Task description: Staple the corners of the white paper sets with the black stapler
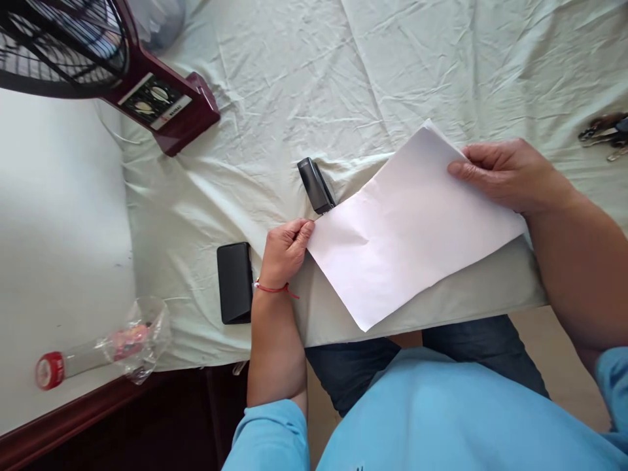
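The left hand (286,252) is pinching the near-left corner of a plain white sheet of paper (409,226), fingers closed on its edge, while the right hand (505,175) is gripping the far-right corner with the thumb on top and fingers clamped beneath. The sheet is lying at a slant on the wrinkled pale green cloth-covered table (314,85), its lower corner overhanging the table edge above the person's lap. Just beyond the left corner a dark grey stapler (316,186) is lying on the cloth, its front end touching or slipping under the paper; if the sheet is being fed in crooked, the corner is likely to crease or tear, and the overhanging part could sag and pull it askew. A black phone case (235,282) is sitting beside the left wrist. A crumpled clear plastic bottle with a red cap (93,353) is lying at left; whether it is holding anything, I cannot tell.
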Action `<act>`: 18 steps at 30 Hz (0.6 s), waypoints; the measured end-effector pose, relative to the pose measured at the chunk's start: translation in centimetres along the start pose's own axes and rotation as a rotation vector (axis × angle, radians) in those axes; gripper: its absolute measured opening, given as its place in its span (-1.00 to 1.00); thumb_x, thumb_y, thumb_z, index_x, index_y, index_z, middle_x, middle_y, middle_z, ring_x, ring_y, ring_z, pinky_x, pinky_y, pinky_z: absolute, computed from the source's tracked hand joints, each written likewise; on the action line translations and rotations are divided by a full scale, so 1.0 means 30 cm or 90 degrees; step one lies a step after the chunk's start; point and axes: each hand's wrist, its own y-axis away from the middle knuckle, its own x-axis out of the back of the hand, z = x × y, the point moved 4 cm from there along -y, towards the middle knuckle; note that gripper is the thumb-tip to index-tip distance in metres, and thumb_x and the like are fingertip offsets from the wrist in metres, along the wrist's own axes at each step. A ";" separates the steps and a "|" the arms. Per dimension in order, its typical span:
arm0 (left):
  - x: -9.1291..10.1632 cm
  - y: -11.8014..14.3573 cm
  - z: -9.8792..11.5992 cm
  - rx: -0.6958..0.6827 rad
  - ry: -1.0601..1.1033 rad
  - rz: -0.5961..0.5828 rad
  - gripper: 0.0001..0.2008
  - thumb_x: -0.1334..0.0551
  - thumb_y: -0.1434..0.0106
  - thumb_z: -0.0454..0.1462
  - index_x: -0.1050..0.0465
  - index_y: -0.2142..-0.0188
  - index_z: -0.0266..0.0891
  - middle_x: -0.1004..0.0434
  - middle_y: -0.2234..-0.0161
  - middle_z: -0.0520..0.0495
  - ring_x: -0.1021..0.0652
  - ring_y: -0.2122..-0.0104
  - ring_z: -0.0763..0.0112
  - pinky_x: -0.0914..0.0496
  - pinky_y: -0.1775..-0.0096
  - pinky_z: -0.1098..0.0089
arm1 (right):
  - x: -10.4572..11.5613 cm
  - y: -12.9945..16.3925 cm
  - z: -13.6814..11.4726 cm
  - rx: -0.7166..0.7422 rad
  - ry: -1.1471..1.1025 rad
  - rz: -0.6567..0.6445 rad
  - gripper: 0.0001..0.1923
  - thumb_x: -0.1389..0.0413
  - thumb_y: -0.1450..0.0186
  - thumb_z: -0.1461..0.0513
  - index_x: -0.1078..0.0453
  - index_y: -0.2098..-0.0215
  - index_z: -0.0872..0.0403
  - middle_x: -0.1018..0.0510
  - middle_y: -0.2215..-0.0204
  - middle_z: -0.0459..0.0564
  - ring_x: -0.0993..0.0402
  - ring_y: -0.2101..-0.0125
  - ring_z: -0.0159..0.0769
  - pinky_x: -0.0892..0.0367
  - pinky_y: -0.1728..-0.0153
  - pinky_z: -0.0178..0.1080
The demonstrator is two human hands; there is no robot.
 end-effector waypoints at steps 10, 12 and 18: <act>-0.041 -0.003 -0.049 0.096 0.091 0.111 -0.76 -0.41 -0.26 -0.16 -0.70 0.15 -0.22 -0.37 0.58 0.12 -0.30 0.55 0.49 -0.17 0.45 0.41 | 0.007 0.005 0.017 -0.101 0.018 0.029 -0.65 -0.17 -0.27 -0.01 -0.44 0.28 0.14 -0.45 0.49 0.00 -0.32 0.64 -0.44 -0.14 0.69 -0.43; -0.052 -0.004 -0.057 0.099 0.095 0.141 -0.75 -0.42 -0.25 -0.19 -0.69 0.11 -0.21 -0.34 0.59 0.15 -0.29 0.55 0.50 -0.18 0.44 0.41 | 0.009 0.013 0.010 -0.124 -0.005 0.044 -0.65 -0.19 -0.25 0.00 -0.45 0.27 0.14 -0.46 0.48 0.01 -0.33 0.65 -0.42 -0.14 0.70 -0.41; -0.064 -0.003 -0.067 0.082 0.089 0.200 -0.66 -0.42 -0.28 -0.21 -0.65 -0.04 -0.20 -0.46 0.52 0.14 -0.41 0.50 0.48 -0.32 0.36 0.42 | 0.026 0.020 -0.001 -0.144 -0.073 0.095 -0.67 -0.22 -0.25 0.05 -0.46 0.18 0.13 -0.50 0.43 0.05 -0.36 0.63 -0.42 -0.23 0.66 -0.38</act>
